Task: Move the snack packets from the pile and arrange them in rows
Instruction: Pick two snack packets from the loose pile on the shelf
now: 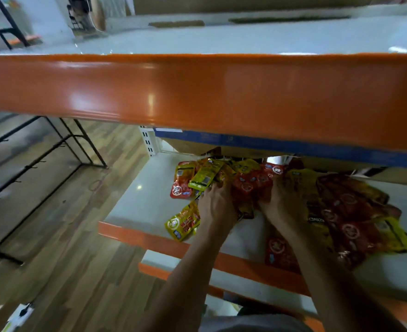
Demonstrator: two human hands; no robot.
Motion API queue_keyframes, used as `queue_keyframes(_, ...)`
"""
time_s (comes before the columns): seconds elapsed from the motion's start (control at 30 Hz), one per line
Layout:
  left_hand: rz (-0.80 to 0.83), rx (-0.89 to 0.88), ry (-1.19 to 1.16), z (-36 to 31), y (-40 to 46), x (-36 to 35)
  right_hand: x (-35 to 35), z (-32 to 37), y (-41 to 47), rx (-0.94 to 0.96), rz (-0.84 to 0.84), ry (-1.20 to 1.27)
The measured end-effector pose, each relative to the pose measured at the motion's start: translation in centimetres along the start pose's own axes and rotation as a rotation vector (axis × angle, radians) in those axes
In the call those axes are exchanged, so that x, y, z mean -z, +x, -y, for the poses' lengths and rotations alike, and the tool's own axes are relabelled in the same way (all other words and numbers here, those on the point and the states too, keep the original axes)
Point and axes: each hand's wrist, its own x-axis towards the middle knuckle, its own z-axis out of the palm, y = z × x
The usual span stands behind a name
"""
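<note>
Both hands are buried in the pile of snack packets (257, 185) on the white shelf (140, 200). Left hand (218, 203) and right hand (280, 202) sit side by side, fingers dug under packets, so can't tell their grip. One yellow packet (182, 224) lies loose at 8 o'clock.

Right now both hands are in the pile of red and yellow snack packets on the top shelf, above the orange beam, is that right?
Not quite. The head view shows both the left hand and right hand in the pile of red and yellow snack packets, but the pile lies on the lower shelf, beneath the orange beam, not on the top shelf.
</note>
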Motion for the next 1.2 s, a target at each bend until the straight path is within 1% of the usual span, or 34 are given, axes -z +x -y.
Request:
queue_keyframes(0.07,-0.034,-0.059,-0.097,0.6,0.3,0.4,0.0,0.0,-0.1,-0.006,0.023,0.015)
queue_keyframes(0.13,-0.073,-0.067,-0.188,1.2,0.4,0.5,0.3,0.3,-0.4,0.008,0.017,0.152)
queue_keyframes(0.2,-0.094,-0.008,-0.255,1.9,0.8,0.6,1.2,0.9,-0.7,-0.003,-0.012,0.393)
queue_keyframes(0.27,-0.093,0.056,-0.36,2.5,1.2,0.8,2.4,1.6,-0.7,-0.027,-0.012,0.558)
queue_keyframes(0.3,-0.079,0.09,-0.443,2.7,1.3,1.0,2.9,1.9,-0.6,-0.053,0.011,0.63)
queue_keyframes(0.37,-0.045,0.178,-0.686,2.7,1.1,1.6,3.9,2.1,-0.6,-0.112,0.093,0.852)
queue_keyframes(0.4,-0.036,0.232,-0.828,2.6,1.0,2.1,4.1,2.0,-0.9,-0.157,0.124,1.003)
queue_keyframes(0.47,-0.01,0.337,-1.052,2.6,0.8,2.8,4.2,1.8,-1.6,-0.277,0.206,1.231)
queue_keyframes(0.57,0.081,0.392,-1.209,2.6,0.3,3.2,3.5,0.9,-2.4,-0.294,0.246,1.37)
queue_keyframes(0.6,0.108,0.396,-1.233,2.7,0.1,3.2,3.5,0.7,-2.5,-0.341,0.29,1.453)
queue_keyframes(0.63,0.126,0.397,-1.253,2.8,-0.1,3.1,3.5,0.4,-2.5,-0.347,0.304,1.481)
queue_keyframes(0.67,0.143,0.398,-1.282,2.9,-0.3,3.2,3.8,0.7,-2.6,-0.366,0.322,1.455)
queue_keyframes(0.73,0.178,0.426,-1.351,3.0,-0.6,3.3,3.7,0.1,-3.3,-0.322,0.303,1.441)
queue_keyframes(0.77,0.2,0.443,-1.375,3.0,-0.8,3.4,3.5,0.1,-3.3,-0.369,0.341,1.482)
queue_keyframes(0.8,0.222,0.449,-1.387,3.1,-0.9,3.5,2.7,-0.3,-4.2,-0.312,0.303,1.365)
queue_keyframes(0.87,0.282,0.428,-1.389,3.0,-1.1,3.6,3.2,-1.1,-4.6,-0.262,0.15,1.138)
queue_keyframes(0.9,0.324,0.402,-1.384,2.8,-1.3,3.7,3.7,-1.1,-4.9,-0.245,0.164,1.065)
queue_keyframes(0.97,0.406,0.354,-1.371,2.3,-1.6,3.6,4.4,-1.8,-5.8,-0.26,0.163,1.074)
queue_keyframes(1.07,0.45,0.288,-1.308,1.0,-1.9,3.2,5.3,-2.9,-7.5,-0.255,0.002,1.092)
queue_keyframes(1.2,0.493,0.263,-1.282,-1.4,-2.3,2.4,6.2,-5.3,-9.4,-0.323,-0.179,1.06)
